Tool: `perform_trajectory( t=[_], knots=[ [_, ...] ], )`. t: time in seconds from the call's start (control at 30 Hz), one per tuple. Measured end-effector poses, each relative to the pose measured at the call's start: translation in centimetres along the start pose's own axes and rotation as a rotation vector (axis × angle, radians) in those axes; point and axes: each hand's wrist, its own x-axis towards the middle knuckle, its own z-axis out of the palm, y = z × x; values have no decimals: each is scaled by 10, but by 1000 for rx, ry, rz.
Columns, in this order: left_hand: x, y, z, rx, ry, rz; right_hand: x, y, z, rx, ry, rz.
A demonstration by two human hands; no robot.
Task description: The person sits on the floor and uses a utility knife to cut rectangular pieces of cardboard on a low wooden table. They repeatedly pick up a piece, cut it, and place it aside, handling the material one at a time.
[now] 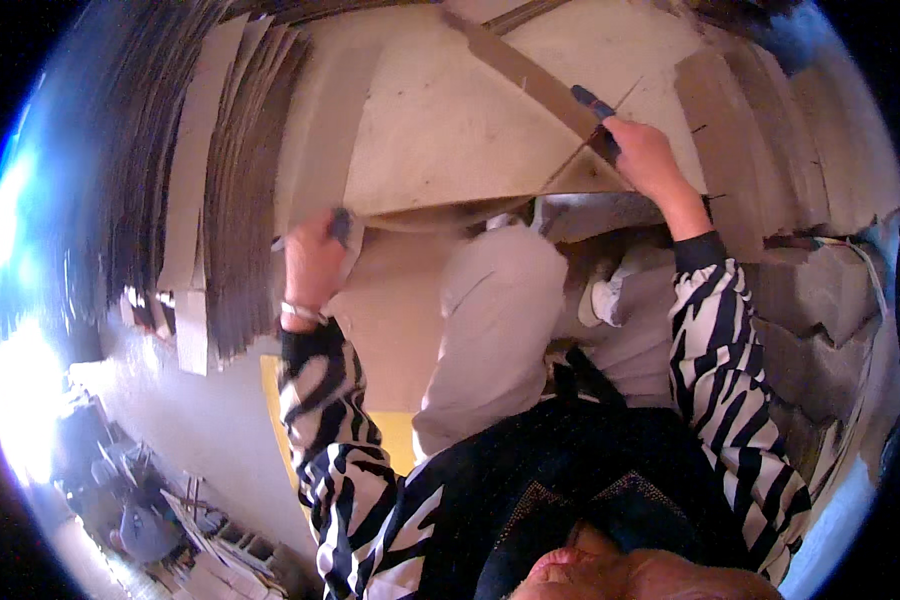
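Note:
A large pale cardboard sheet (440, 120) lies in front of me over my knees. My left hand (313, 262) grips its near left edge, with a small dark object pinched between the fingers. My right hand (642, 152) is closed around a dark-handled tool (595, 105) with a blue end, held against the sheet next to a long brown cardboard strip (525, 72) that runs diagonally across it. Both sleeves are black-and-white striped.
A thick stack of cardboard sheets (210, 180) stands on edge at the left. More cardboard pieces (760, 130) lean at the right, above grey blocks (820, 290). A yellow mat (280, 400) lies by my left leg. Clutter (170, 520) sits at the lower left.

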Motion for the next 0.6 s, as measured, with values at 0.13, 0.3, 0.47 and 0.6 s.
perform_trajectory(
  t=[0.13,0.3,0.47,0.6],
  knots=[
    [114,-43,19,254,142,-19,4,1,4,43,30,7],
    [205,-76,17,433,-347,115,1,18,6,22,32,73],
    [141,-44,18,-164,-952,235,0,14,6,42,9,97],
    [88,-10,11,256,-1102,314,-4,18,15,41,45,22]
  ],
)
